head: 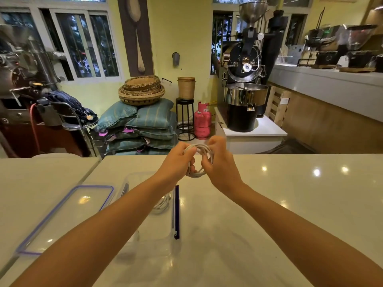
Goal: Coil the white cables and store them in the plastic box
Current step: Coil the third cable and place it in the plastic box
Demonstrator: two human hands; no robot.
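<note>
Above the far part of the white counter, both hands hold one coiled white cable (199, 147) between them. My left hand (178, 160) grips the coil's left side, and my right hand (219, 160) pinches its right side with curled fingers. The loop's lower part hangs below the fingers. A clear plastic box (154, 228) stands on the counter beneath my left forearm, which hides part of it. Inside the box lies another coiled white cable (162, 204).
The box's clear lid with a purple rim (64, 216) lies flat to the left of the box. The white counter (269, 214) stretches to the right and ends just beyond the hands. A seam runs along the counter's left section.
</note>
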